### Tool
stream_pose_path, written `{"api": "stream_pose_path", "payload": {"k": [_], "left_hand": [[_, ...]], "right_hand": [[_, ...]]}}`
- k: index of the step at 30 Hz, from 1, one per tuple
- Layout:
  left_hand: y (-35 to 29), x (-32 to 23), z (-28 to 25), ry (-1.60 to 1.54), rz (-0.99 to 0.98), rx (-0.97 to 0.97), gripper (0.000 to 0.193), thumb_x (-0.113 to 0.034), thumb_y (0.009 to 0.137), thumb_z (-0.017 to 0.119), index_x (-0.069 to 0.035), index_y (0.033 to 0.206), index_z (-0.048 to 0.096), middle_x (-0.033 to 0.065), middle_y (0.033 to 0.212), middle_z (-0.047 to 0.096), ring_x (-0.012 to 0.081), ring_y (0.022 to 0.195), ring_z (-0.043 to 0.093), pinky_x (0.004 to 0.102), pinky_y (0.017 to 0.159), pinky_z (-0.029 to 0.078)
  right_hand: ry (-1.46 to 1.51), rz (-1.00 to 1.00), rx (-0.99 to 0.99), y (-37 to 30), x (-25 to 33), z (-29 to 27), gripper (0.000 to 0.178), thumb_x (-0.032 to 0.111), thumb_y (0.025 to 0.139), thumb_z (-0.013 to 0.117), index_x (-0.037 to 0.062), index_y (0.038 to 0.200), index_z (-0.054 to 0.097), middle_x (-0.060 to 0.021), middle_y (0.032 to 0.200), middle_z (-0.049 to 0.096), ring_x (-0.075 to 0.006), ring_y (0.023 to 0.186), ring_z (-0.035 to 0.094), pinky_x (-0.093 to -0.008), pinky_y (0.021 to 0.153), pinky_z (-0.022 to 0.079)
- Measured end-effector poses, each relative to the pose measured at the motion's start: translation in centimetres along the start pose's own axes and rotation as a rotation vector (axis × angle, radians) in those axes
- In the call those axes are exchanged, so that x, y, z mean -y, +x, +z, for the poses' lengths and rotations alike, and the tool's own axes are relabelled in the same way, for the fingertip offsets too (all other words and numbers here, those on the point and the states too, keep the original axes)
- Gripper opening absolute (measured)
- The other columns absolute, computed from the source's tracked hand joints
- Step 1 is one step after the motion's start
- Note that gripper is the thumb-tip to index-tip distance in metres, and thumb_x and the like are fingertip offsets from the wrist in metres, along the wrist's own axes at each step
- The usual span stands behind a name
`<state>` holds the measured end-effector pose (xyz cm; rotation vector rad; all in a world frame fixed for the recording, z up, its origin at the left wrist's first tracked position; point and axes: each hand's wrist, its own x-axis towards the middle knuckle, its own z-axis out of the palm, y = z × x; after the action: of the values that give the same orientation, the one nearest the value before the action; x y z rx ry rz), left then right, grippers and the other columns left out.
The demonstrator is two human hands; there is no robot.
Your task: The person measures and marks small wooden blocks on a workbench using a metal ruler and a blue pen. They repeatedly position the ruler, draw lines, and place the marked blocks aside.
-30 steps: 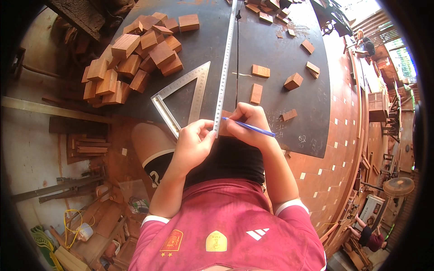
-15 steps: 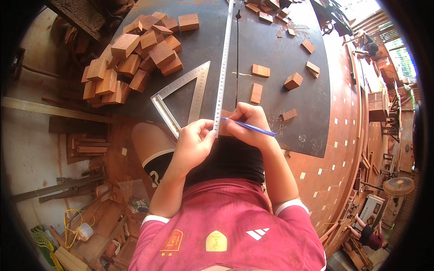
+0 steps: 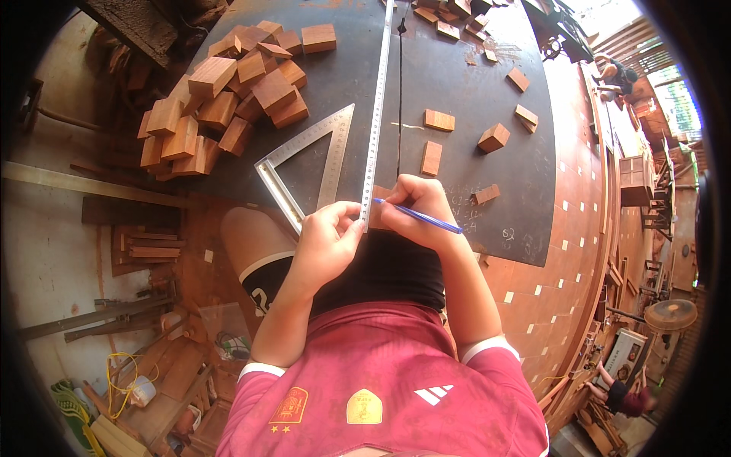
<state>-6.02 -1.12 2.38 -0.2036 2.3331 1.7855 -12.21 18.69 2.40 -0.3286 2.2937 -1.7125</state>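
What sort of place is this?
Probably a woodworking shop: a heap of reddish-brown wooden blocks, a silver triangular metal square and a long silver metal ruler share a dark flat worktable.

A woodworking workshop is indicated by cut wooden blocks [image 3: 272,91] heaped along the dark table's [image 3: 335,72] left edge, by a metal set square [image 3: 335,160] and long ruler [image 3: 378,114] laid toward its near edge, and by boards [image 3: 156,251] stacked beyond its near left corner.

Before me, dark flat table [image 3: 464,80]: reddish-brown rectangular wooden blocks [image 3: 272,91], heaped and loose; silver triangular metal square [image 3: 333,161]; long silver metal ruler [image 3: 378,107].
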Motion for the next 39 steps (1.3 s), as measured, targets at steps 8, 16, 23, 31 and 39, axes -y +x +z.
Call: {"api": "stream_pose_path", "payload": {"k": [8,16,23,31,39], "left_hand": [[0.0,0.1,0.0,0.010,0.012,0.001,0.022,-0.003,0.095,0.072,0.000,0.117,0.075,-0.0034,0.075,0.066,0.0015,0.064,0.054,0.0214,0.058,0.044],[0.1,0.2,0.0,0.000,0.017,-0.019,0.026,-0.005,0.094,0.075,0.001,0.119,0.075,0.0023,0.080,0.071,0.0053,0.067,0.060,0.0241,0.062,0.049],[-0.1,-0.3,-0.5,0.202,0.270,-0.379,0.036,-0.008,0.087,0.083,0.000,0.121,0.073,0.0062,0.090,0.072,0.0118,0.068,0.062,0.0280,0.061,0.053],[-2.8,4.3,-5.1,0.105,0.206,-0.681,0.018,-0.015,0.096,0.080,-0.001,0.094,0.068,0.0007,0.080,0.066,0.0085,0.066,0.055,0.0251,0.061,0.046],[-1.8,7.4,-5.5,-0.430,-0.209,-0.197,0.033,-0.033,0.102,0.074,-0.002,0.094,0.070,0.0002,0.073,0.065,0.0045,0.056,0.053,0.0210,0.051,0.040]], "right_hand": [[0.001,-0.015,-0.020,0.0,-0.2,0.1,0.024,0.008,0.079,0.078,-0.0024,0.072,0.057,-0.0063,0.062,0.061,-0.0044,0.064,0.054,-0.0290,0.054,0.047],[-0.024,0.018,-0.022,-0.2,0.0,-0.1,0.022,0.008,0.079,0.078,-0.0027,0.073,0.060,-0.0082,0.064,0.064,-0.0051,0.065,0.059,-0.0292,0.056,0.049],[-0.027,-0.123,-0.108,-0.3,-1.2,0.3,0.019,0.007,0.084,0.078,-0.0023,0.078,0.062,-0.0072,0.068,0.067,-0.0065,0.064,0.061,-0.0274,0.058,0.050],[-0.065,-0.276,-0.256,-3.0,-1.6,-0.7,0.029,0.016,0.088,0.087,0.0045,0.107,0.069,-0.0120,0.088,0.075,-0.0196,0.083,0.074,-0.0316,0.075,0.059],[-0.486,-0.342,0.011,-3.9,0.4,-1.2,0.070,0.020,0.077,0.091,0.0057,0.137,0.057,-0.0216,0.142,0.061,-0.0423,0.131,0.060,-0.0484,0.110,0.050]]}}
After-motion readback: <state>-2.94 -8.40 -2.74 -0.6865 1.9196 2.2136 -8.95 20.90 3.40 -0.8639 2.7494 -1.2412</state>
